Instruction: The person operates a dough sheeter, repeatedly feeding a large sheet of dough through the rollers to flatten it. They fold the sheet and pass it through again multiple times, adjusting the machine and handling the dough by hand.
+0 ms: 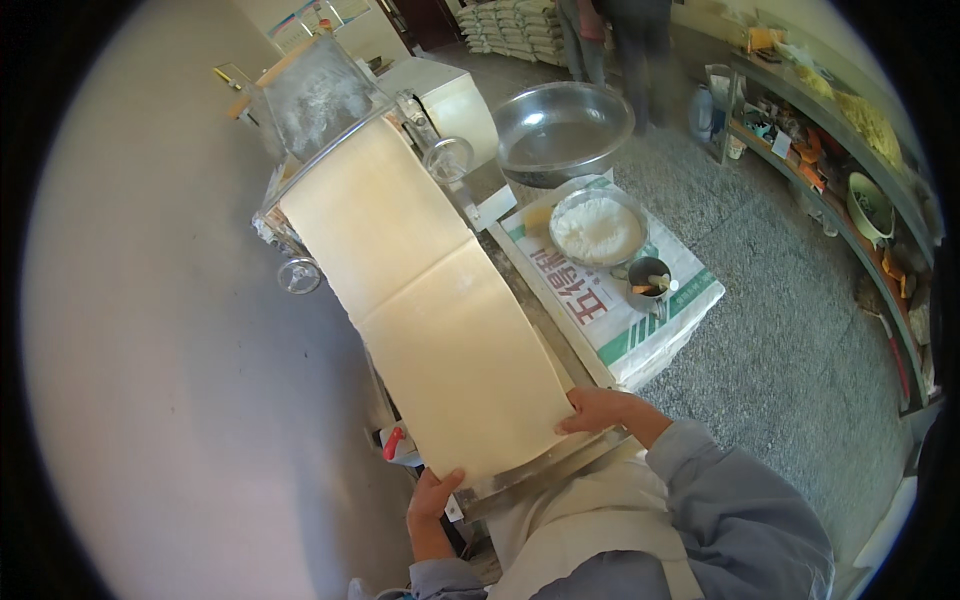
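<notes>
A wide sheet of pale dough (465,352) hangs from the rollers of a dough sheeting machine (322,97) and runs down onto a tray at its near end, with a crease across its middle. At the sheet's near left corner, my left hand (433,499) pinches the edge with the thumb on top. My right hand (600,412) grips the right edge near the other corner, thumb over the dough. Under the sheet on the right, part of another dough layer shows. Handwheels (448,160) sit on both sides of the machine.
To the right, a stack covered by a printed woven sack (577,296) bears a bowl of flour (598,231) and a metal mug (649,285) holding tools. Beyond is a large metal basin (564,135). Shelves (810,161) line the right; people stand at the back near piled sacks (510,30).
</notes>
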The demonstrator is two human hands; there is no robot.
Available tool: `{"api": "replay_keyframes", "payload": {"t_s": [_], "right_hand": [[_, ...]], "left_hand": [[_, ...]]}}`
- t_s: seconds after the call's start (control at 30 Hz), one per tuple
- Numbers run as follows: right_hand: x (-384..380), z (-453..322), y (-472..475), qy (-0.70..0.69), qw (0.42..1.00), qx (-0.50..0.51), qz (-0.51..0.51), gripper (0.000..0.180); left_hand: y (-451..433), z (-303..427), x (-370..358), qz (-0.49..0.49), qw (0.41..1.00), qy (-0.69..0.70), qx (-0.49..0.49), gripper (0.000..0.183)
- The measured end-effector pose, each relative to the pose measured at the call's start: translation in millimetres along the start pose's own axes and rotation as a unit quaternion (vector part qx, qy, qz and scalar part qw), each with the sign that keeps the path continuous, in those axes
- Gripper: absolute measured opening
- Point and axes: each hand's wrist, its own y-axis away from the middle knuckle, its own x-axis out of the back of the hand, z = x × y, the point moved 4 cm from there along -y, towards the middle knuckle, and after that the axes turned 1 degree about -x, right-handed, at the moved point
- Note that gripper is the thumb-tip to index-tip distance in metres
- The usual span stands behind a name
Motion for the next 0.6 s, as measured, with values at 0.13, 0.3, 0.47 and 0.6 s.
{"api": "replay_keyframes", "payload": {"t_s": [0.13,0.3,0.47,0.6], "right_hand": [[10,-22,13,-0.178,0.979,0.093,-0.029,0.044],[5,2,0,-0.178,0.982,-0.037,0.048,0.044],[-16,55,-37,-0.078,0.995,-0.013,0.067,0.042],[-41,91,-46,-0.001,0.996,-0.056,0.064,0.04]], "left_hand": [[13,4,10,-0.043,0.988,0.147,0.005,0.054],[-14,-30,1,0.019,0.999,0.013,0.027,0.049],[-40,-52,-2,0.047,0.977,-0.192,0.078,0.045],[-41,-60,-7,0.065,0.952,-0.244,0.173,0.05]]}}
